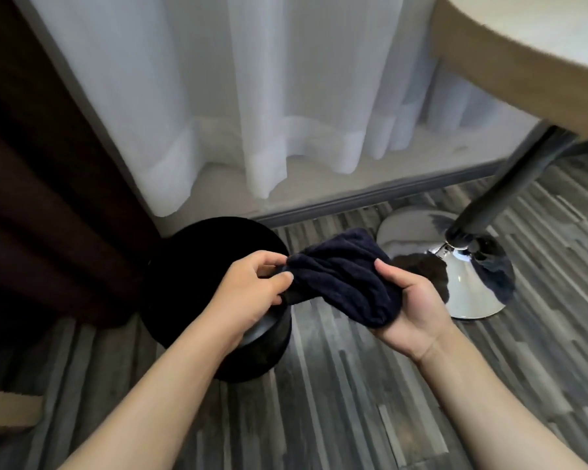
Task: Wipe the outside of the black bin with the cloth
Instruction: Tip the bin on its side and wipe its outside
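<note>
A round black bin (197, 283) stands on the striped floor at centre left, its opening facing up and its outer wall showing at the lower right. A dark navy cloth (343, 276) is bunched up just above and to the right of the bin. My left hand (252, 286) pinches the cloth's left end over the bin's rim. My right hand (411, 307) cups the cloth's right end from below, palm up. The cloth hangs in the air between both hands and does not touch the bin's wall.
A chrome table base (469, 290) with a dark post (510, 184) stands right of the bin, under a beige tabletop (523, 56). White sheer curtains (252, 96) hang behind. A dark brown drape (31, 164) sits left of the bin. Grey striped flooring (353, 401) lies in front.
</note>
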